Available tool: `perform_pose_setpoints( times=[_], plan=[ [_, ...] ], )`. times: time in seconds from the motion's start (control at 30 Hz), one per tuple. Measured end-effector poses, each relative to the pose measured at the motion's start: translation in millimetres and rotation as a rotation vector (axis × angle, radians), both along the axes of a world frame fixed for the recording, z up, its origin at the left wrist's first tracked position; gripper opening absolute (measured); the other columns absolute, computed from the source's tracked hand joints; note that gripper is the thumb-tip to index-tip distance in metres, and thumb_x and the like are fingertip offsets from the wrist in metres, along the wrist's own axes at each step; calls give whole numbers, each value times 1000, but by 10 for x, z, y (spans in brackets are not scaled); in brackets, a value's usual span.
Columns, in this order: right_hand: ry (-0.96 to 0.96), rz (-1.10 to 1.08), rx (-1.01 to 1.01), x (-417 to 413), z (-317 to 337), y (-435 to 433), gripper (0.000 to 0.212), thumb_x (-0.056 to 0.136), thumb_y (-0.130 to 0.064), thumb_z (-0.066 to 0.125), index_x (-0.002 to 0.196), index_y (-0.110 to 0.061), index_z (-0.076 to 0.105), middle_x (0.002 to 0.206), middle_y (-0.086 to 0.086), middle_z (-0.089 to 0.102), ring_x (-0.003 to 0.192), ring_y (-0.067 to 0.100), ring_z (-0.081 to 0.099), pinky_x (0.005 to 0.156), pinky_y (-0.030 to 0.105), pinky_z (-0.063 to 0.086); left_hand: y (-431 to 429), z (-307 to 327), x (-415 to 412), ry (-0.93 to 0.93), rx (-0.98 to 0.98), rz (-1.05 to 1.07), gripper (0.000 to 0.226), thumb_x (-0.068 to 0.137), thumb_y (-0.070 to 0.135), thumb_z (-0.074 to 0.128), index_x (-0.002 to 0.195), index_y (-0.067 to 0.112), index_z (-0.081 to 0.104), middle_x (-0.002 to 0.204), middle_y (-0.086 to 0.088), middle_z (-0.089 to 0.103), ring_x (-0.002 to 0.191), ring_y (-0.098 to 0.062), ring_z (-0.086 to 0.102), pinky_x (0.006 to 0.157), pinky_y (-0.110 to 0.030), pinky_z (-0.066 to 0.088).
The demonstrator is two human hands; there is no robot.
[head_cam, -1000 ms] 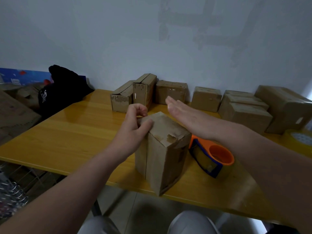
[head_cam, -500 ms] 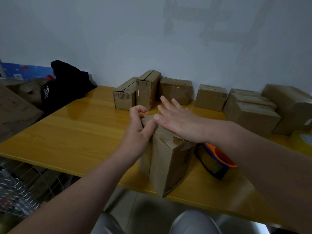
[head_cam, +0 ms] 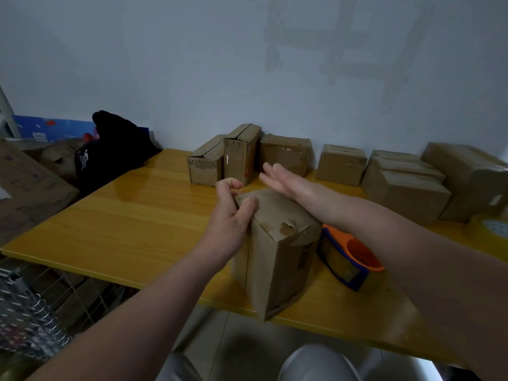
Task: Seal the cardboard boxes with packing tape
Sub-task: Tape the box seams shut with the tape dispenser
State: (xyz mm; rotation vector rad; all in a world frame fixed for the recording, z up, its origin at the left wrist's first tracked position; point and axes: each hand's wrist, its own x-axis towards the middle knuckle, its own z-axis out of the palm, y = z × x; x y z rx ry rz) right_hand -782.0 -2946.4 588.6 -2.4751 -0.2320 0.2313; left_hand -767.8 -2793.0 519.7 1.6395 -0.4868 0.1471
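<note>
A black cap (head_cam: pixel 110 149) lies beside the yellow table (head_cam: pixel 123 215), wire rack (head_cam: pixel 30 312) below.

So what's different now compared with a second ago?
The right hand, flat and open, swept left across the top of the upright box and has now drawn back toward its far edge. The left hand kept its grip on the box's near-left top corner. The box, the tape dispenser and the row of boxes behind stayed put.

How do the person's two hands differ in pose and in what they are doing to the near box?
The left hand is curled, thumb and fingers pinching the upright box's top far-left corner; the right hand is flat and open. The left hand grips; the right hand lies over the top's far edge, holding nothing. Both are bare and on the same box.
</note>
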Motion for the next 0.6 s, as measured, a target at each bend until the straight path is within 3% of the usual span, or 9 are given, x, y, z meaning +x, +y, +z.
perform_pose_setpoints(
  times=[0.1,0.27,0.33,0.4,0.47,0.53,0.6],
  plan=[
    [-43,-22,6,-72,-4,-20,71,90,-67,3,152,-33,2,160,-14,-6,146,9,-11,116,40,-5,-2,-12,11,7,-10,0,18,96,27,48,100,37,33,91,4,42,80,-10,45,71,-30,41],
    [-67,7,-303,-9,-29,111,70,95,-63,4,153,-24,-2,159,-6,-19,146,19,-15,117,52,-1,4,-29,24,12,-10,-16,16,92,38,47,101,38,33,92,3,43,81,-10,46,69,-30,42],
    [-77,7,-327,4,-51,76,71,93,-64,4,153,-26,-2,158,-6,-20,146,20,-14,117,52,0,-5,-40,20,16,-15,-14,15,94,36,47,101,37,34,91,2,44,81,-11,46,69,-30,42],
    [-26,-35,-134,-8,-65,48,71,91,-69,7,152,-32,6,161,-7,-8,147,19,-5,117,47,3,-11,-31,12,19,2,3,15,97,30,47,101,37,34,90,3,43,80,-11,45,68,-29,41],
    [66,-160,250,-26,-76,10,72,88,-74,14,148,-37,28,157,-5,20,143,21,23,115,39,15,-8,-10,-2,-2,21,32,16,95,34,49,100,36,34,92,1,42,82,-12,44,69,-28,40],
    [99,-249,525,-33,-98,-38,66,89,-72,20,139,-38,46,146,1,43,127,23,47,111,41,32,26,-6,-31,-68,31,78,25,88,50,48,102,33,37,100,-4,42,88,-13,44,72,-27,38],
    [140,-300,679,-34,-119,-74,68,89,-73,20,128,-34,59,126,9,61,105,26,64,95,42,49,74,-42,-98,-119,87,84,43,82,66,47,106,30,42,110,-1,41,96,-7,44,75,-18,39]
  ],
)
